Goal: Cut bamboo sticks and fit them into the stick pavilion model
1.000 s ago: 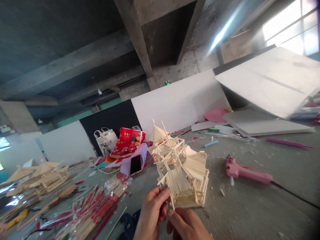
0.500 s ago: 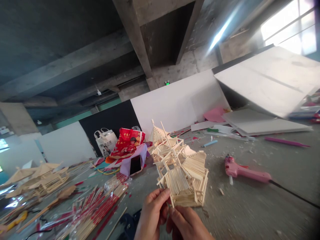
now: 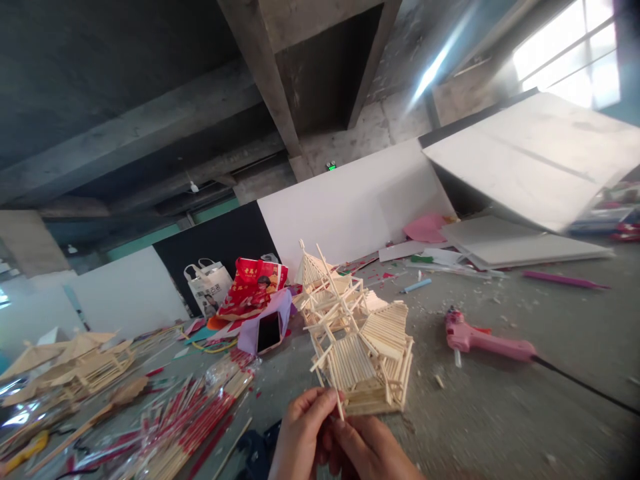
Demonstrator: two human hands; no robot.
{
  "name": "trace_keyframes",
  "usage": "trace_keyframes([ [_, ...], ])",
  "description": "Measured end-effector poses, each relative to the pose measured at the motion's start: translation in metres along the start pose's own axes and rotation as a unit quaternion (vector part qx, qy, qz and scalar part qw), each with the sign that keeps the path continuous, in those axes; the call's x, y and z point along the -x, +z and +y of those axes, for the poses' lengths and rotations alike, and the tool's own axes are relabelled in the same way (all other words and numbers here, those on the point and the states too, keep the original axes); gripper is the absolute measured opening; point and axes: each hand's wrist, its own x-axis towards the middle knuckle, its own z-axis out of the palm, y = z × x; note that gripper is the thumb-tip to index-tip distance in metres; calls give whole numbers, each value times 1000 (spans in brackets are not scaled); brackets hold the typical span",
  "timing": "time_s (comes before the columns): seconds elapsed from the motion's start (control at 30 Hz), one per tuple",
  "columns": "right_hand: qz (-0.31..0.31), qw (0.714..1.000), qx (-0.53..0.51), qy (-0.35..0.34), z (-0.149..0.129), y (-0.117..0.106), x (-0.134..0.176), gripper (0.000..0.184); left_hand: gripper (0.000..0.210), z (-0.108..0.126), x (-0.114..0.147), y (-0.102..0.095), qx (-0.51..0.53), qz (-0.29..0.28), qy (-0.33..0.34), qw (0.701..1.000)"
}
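A thin wooden stick stands between the fingertips of my two hands, at the near side of a pagoda-like model built from pale wooden sticks. My left hand pinches it from the left, thumb on top. From the right, my right hand grips its lower end between thumb and fingers; its other fingers are partly hidden below. The model has ribbed roof panels, open frames and a small pointed roof at the back. Whether the held stick touches the model I cannot tell.
A pink glue gun with a black cord lies to the right. On the left are red-wrapped bundles of sticks and another stick model. A phone, a red bag and white boards stand or lie farther back.
The view has shifted slightly, so the scene sits a little farther left. Both hands keep their pinch on the stick, which has dipped slightly beside the model.
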Motion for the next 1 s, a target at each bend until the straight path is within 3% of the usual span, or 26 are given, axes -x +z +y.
trace_keyframes([
  [1.0, -10, 1000, 3, -6, -15, -3, 2, 57, 31, -1, 2, -1, -32, 49, 2, 998],
])
